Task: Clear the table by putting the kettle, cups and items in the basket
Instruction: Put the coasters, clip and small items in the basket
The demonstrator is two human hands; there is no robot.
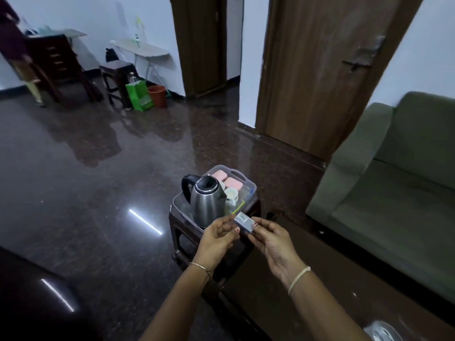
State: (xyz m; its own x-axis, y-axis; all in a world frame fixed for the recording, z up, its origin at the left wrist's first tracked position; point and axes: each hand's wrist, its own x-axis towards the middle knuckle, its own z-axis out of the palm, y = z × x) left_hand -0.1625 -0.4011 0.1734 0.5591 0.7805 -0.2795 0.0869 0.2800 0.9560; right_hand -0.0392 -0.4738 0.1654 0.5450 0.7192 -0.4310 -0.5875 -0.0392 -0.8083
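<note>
Two hands on one small box (243, 222): left hand (216, 238) and right hand (272, 238) each pinching an end, likely to steady it for dropping in. Just beyond fingertips: basket (248, 184) on stool (187, 232), already holding kettle (205, 200) and cup (231, 193).

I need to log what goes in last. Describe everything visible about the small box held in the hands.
The small box is a flat, rectangular carton, grey-blue, with a white barcode label on its upper face. It looks like cardboard and appears closed. It is held tilted in the air, just in front of the kettle and the clear basket. The left hand pinches its near-left end, the right hand its right end. Its print is too small to read.
</note>
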